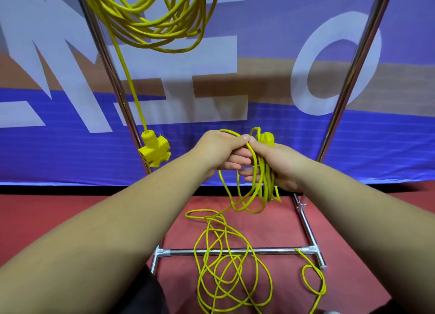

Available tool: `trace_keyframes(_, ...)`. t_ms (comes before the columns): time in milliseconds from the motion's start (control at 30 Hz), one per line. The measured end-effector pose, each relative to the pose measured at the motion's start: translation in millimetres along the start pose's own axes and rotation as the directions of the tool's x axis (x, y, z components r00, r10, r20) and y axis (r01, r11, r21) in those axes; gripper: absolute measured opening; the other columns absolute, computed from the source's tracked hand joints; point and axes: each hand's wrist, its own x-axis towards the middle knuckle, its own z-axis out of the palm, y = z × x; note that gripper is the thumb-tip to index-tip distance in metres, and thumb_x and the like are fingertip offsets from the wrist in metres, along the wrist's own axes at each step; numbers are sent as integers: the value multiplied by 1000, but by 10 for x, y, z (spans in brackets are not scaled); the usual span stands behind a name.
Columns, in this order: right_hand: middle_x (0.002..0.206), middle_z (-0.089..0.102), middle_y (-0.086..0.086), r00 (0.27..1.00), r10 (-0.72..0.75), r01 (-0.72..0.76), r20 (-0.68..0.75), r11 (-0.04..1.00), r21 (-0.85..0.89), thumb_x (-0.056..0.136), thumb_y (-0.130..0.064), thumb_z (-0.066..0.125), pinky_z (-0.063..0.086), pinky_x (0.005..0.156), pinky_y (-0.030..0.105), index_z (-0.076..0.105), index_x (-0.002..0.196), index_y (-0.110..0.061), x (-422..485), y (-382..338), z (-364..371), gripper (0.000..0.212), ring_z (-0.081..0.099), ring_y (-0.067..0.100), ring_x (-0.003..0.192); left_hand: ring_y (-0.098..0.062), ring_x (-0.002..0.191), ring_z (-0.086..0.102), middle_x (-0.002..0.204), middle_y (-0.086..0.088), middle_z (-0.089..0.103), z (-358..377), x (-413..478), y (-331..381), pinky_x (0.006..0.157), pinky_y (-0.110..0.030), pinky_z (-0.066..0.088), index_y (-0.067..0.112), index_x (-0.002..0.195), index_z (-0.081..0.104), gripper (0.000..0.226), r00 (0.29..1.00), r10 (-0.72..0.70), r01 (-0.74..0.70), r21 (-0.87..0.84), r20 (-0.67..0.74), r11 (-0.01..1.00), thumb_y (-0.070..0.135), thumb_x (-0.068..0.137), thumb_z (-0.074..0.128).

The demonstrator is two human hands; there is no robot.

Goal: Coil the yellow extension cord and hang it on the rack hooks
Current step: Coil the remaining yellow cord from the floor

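Clamping a bundle of cord [264,184], right hand [282,165] curls round it; left hand [219,149] pinches one strand; slack covers floor [70,215].

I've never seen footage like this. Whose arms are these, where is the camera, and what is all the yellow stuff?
No machine here: a person wears a camera on the head, so you look down along their own arms. The left hand and right hand meet on a small bundle of loops of yellow extension cord, both gripping it. The rest of the cord lies loose on the red floor, across the metal rack's base bar. Above, another yellow coil hangs, its socket block dangling beside the rack's left pole.
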Motion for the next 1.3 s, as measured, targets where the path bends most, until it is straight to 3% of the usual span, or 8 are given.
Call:
trace_keyframes(167,78,66,13,997,56,-52,-62,997,53,98,-56,67,64,68,49,68,104,-8,-29,-7,69,48,73,27,65,-11,59,71,87,-8,81,-36,80,18,47,-20,51,3,107,72,41,996,-46,50,52,-74,997,41,105,59)
trace_keyframes(267,76,65,15,996,53,-50,-75,998,45,97,-56,68,63,68,53,65,102,-4,-38,-16,84,52,74,30,65,-8,51,58,75,1,75,-61,134,5,44,-19,42,5,104,73,41,993,-47,55,80,-106,995,42,106,56)
trace_keyframes(467,73,64,10,1000,-5,6,-20,998,69,99,-59,64,62,68,49,69,105,-7,-33,-58,41,53,71,27,65,-10,56,39,70,3,51,-134,176,30,49,-24,33,23,84,70,29,994,4,-26,209,107,978,50,95,65)
trace_keyframes(567,70,55,3,1000,-22,21,9,998,64,100,-61,61,56,57,38,66,98,-15,-24,-113,26,47,54,19,53,-10,58,39,72,5,49,-135,199,13,52,-25,32,24,86,72,32,990,-21,-5,183,138,983,54,95,65)
trace_keyframes(700,60,38,-1,1000,-16,13,24,994,106,98,-59,64,42,46,28,55,92,-17,-60,-163,28,43,37,15,46,-9,53,50,68,6,56,-191,302,-72,48,-22,35,16,97,70,45,980,-198,198,-20,2,980,59,99,58)
trace_keyframes(967,66,47,0,977,13,-29,215,997,70,102,-28,65,37,41,26,73,68,-24,-133,-189,-9,35,42,13,46,-8,58,53,69,7,56,-233,338,-59,49,-22,35,18,92,67,21,983,-167,176,-144,71,974,39,96,70)
trace_keyframes(1167,63,41,-2,991,23,-40,135,992,121,101,-38,67,33,41,25,56,86,-21,-153,-162,-19,25,34,13,41,-9,57,53,67,7,54,-213,349,-77,52,-24,32,22,85,68,23,980,-151,158,-49,129,986,43,92,75)
trace_keyframes(1300,62,38,-5,997,-5,-12,71,969,246,102,-38,66,23,36,20,53,82,-23,-151,-227,-68,29,28,8,39,-11,54,53,61,6,51,-239,428,-228,50,-23,35,19,86,62,30,976,-217,217,13,-36,976,39,106,54)
